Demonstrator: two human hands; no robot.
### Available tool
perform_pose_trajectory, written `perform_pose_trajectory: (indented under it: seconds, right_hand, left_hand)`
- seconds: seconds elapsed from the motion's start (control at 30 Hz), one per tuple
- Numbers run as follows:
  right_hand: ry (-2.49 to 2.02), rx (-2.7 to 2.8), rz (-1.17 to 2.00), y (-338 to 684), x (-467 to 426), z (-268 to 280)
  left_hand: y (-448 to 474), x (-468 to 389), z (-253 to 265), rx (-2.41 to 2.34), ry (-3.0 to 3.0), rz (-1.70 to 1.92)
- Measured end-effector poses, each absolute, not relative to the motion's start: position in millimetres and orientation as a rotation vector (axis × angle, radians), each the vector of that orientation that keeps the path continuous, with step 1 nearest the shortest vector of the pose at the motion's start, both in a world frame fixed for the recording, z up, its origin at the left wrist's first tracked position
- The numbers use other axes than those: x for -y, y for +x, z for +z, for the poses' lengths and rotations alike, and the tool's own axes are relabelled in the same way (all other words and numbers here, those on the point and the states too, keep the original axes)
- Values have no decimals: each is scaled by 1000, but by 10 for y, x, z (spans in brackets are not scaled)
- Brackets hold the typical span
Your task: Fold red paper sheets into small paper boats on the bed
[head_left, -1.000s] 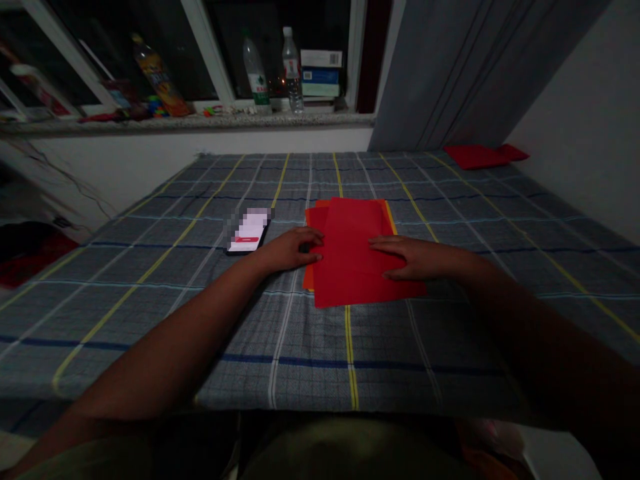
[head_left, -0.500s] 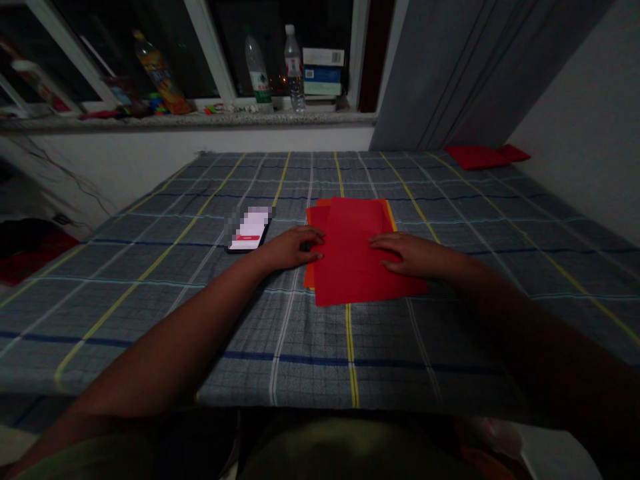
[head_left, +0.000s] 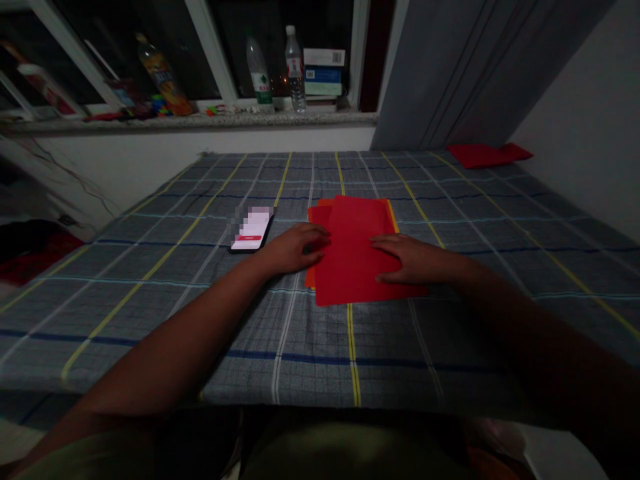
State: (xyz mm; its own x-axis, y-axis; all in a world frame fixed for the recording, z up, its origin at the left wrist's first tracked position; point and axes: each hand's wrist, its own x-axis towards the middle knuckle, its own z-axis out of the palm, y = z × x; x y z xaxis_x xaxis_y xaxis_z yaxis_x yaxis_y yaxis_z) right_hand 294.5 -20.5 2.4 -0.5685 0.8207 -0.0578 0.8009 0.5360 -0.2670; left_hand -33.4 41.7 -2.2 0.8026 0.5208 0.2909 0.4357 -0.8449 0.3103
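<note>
A red sheet of paper (head_left: 355, 267) lies on top of other red paper, with the edge of an orange sheet (head_left: 311, 277) showing beneath on the left and at the back. My left hand (head_left: 296, 248) rests at the left edge of the paper, its thumb and fingers apart. On the right part of the top sheet my right hand (head_left: 413, 260) lies with spread fingers touching the surface. Neither hand grasps anything. Left of my left hand is a phone (head_left: 249, 245) with a lit screen, partly blurred out.
A checked grey cloth (head_left: 200, 320) covers the table. Red packets (head_left: 483, 156) lie at the far right corner. Along the windowsill (head_left: 210, 120) stand several bottles, including a clear bottle (head_left: 296, 80), and stacked boxes (head_left: 323, 73). A grey curtain (head_left: 440, 73) hangs behind.
My right hand's thumb has moved slightly toward me and spread wider from the fingers. My left thumb and fingers have shifted a little. The paper stack stays nearly in place.
</note>
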Motion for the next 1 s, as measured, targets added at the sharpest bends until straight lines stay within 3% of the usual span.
perform_pose_trajectory:
  seconds: [0.23, 0.43, 0.77, 1.0]
  right_hand:
    - [-1447, 2521, 478, 2641, 443, -8]
    - [-1244, 2429, 489, 2466, 519, -94]
    - [-929, 2617, 95, 2461, 582, -256]
    - [-980, 2807, -118, 2433, 620, -183]
  left_hand:
    - [-77, -85, 60, -558, 2856, 377]
    - [-10, 57, 102, -755, 2947, 171]
    - [-90, -5, 123, -729, 2986, 156]
    - [-70, 21, 184, -715, 2939, 125]
